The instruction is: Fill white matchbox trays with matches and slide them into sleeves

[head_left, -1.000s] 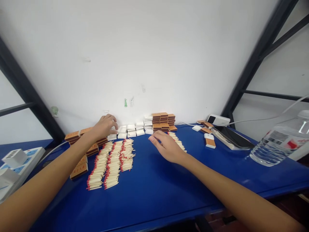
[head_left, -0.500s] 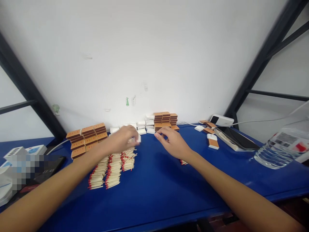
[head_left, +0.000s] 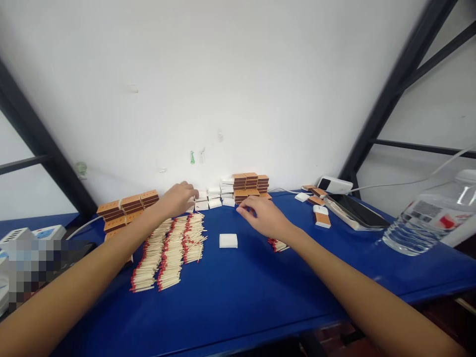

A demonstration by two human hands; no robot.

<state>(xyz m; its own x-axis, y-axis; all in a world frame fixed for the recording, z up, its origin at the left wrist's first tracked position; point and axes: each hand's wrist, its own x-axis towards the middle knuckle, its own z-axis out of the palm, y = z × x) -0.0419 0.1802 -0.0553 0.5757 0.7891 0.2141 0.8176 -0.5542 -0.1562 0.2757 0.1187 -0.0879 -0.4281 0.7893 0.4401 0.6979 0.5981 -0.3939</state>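
Observation:
A white matchbox tray (head_left: 228,241) lies alone on the blue table in front of me. My left hand (head_left: 178,199) is at the back, its bent fingers over the row of white trays (head_left: 208,202); the fingertips are partly hidden, and no tray is visibly lifted. My right hand (head_left: 262,215) hovers right of the lone tray, fingers loosely curved, thumb apart, nothing held. Below my left hand, red-tipped matches (head_left: 173,258) lie in long rows. A smaller bunch of matches (head_left: 277,245) is partly hidden under my right wrist.
Brown matchboxes stand stacked at the left (head_left: 128,206) and back centre (head_left: 250,186). At right are loose matchboxes (head_left: 322,219), a white power bank (head_left: 334,185), a dark phone (head_left: 357,210) and a water bottle (head_left: 427,218). A power strip (head_left: 48,233) sits far left.
My left hand has let go of a white tray, which now lies on the table, and has moved left to the trays at the back. My right hand has barely moved.

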